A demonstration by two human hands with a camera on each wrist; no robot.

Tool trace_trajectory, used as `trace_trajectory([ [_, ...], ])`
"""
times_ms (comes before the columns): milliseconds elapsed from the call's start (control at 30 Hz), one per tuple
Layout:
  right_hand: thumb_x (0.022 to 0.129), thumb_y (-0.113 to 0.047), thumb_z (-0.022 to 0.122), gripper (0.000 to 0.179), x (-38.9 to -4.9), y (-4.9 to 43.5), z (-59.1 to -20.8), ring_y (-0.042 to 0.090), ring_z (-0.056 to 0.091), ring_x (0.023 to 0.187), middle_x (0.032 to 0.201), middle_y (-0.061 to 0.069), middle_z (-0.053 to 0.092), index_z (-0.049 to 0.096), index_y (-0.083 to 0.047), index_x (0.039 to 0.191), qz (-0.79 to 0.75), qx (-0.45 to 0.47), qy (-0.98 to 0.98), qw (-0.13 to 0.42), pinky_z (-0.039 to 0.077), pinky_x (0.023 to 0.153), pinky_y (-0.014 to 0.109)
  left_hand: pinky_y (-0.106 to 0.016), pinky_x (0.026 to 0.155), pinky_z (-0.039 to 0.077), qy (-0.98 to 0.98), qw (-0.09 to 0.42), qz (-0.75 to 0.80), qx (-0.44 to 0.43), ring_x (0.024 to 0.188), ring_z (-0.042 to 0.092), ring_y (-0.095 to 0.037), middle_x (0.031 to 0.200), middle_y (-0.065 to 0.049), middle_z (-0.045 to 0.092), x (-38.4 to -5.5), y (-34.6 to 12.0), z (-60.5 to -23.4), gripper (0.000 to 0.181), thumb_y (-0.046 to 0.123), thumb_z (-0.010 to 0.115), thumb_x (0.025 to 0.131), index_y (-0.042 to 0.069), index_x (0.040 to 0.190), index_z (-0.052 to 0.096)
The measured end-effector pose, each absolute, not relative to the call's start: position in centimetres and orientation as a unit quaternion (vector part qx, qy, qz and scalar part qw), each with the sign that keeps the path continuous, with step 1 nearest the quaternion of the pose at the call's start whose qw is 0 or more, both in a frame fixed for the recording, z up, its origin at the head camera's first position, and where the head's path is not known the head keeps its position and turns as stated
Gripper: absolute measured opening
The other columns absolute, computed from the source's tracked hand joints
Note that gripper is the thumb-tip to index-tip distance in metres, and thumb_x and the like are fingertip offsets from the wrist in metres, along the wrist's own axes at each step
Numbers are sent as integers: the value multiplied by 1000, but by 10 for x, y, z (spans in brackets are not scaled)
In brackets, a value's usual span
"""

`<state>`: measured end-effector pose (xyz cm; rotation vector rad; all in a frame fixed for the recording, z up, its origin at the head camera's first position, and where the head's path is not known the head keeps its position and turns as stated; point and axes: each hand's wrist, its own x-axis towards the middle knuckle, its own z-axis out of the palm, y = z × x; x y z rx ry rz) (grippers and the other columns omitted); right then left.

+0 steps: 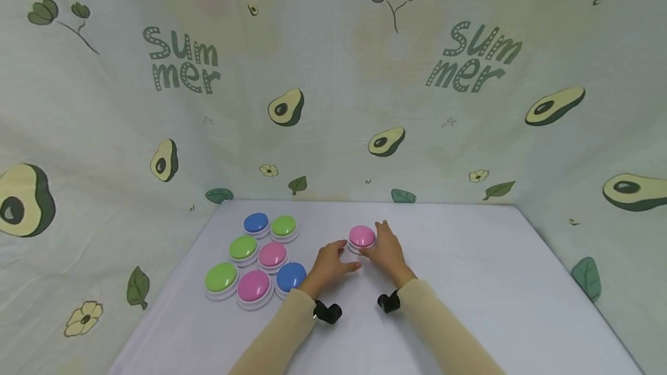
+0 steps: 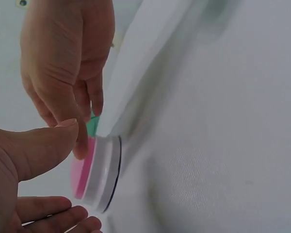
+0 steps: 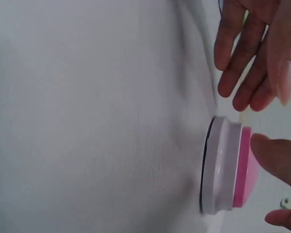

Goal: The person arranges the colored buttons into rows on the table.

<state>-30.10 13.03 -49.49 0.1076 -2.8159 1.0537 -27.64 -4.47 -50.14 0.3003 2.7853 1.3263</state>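
Note:
A round pink push button [image 1: 362, 236] with a white base sits between the two hands on the white table. At its left my left hand [image 1: 329, 266] has thumb and fingers spread wide; the right wrist view shows a gap between this hand [image 3: 250, 53] and the button [image 3: 228, 167]. On the other side is my right hand [image 1: 387, 252], its fingers fairly straight along the button's right edge. Its thumb [image 3: 276, 158] lies at the rim of the pink dome, and the left wrist view shows it overlapping the dome [image 2: 82, 172].
Several more push buttons stand close together on the left: green [image 1: 220, 277], pink [image 1: 253, 286] and blue [image 1: 256, 223] ones. A blue button [image 1: 290, 278] lies beside the left wrist, partly hidden by it. Cloth [image 1: 333, 62] printed with avocados hangs behind the white table [image 1: 495, 282].

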Motion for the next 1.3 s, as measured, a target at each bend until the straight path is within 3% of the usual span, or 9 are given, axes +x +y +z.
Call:
trace_trajectory([
  [100,81,-14,91,92,-292,112,-491,54,47,139,165,37,24,40,13,153,329,52,-937,101,45,113,60,-58,110,50,901,4,420,108,132,58,-44,141,-25,63,-258,-62,-493,69,29,86,88,-4,143,60],
  [233,82,-13,91,93,-279,87,-485,50,50,139,168,32,21,39,10,155,342,98,-928,114,48,111,58,-62,109,48,906,-25,409,109,134,56,-45,143,-23,62,-232,-89,-482,60,25,83,91,0,142,62],
  [433,87,-23,88,89,-263,58,-476,45,40,148,166,29,29,40,10,155,354,176,-916,71,42,117,57,-63,108,50,921,-69,376,82,135,55,-44,142,-21,62,-210,-120,-475,59,22,85,90,2,142,62],
  [767,89,-28,86,87,-253,28,-481,42,43,147,162,26,40,42,9,155,363,236,-901,-21,39,120,54,-62,110,48,951,-59,293,77,131,56,-43,141,-22,61,-209,-160,-480,67,15,89,84,-2,141,59],
  [1033,86,-33,88,85,-250,13,-494,41,53,139,152,26,53,49,10,149,328,260,-908,-18,46,116,51,-61,104,53,961,-60,256,84,121,61,-44,130,-25,64,-211,-172,-484,69,16,93,79,-6,136,62],
  [1300,86,-31,88,74,-250,8,-500,39,59,134,141,23,64,58,7,141,331,262,-906,-32,50,113,50,-56,100,56,962,-62,246,101,107,64,-37,111,-18,67,-215,-178,-479,60,10,96,72,-9,121,68],
])
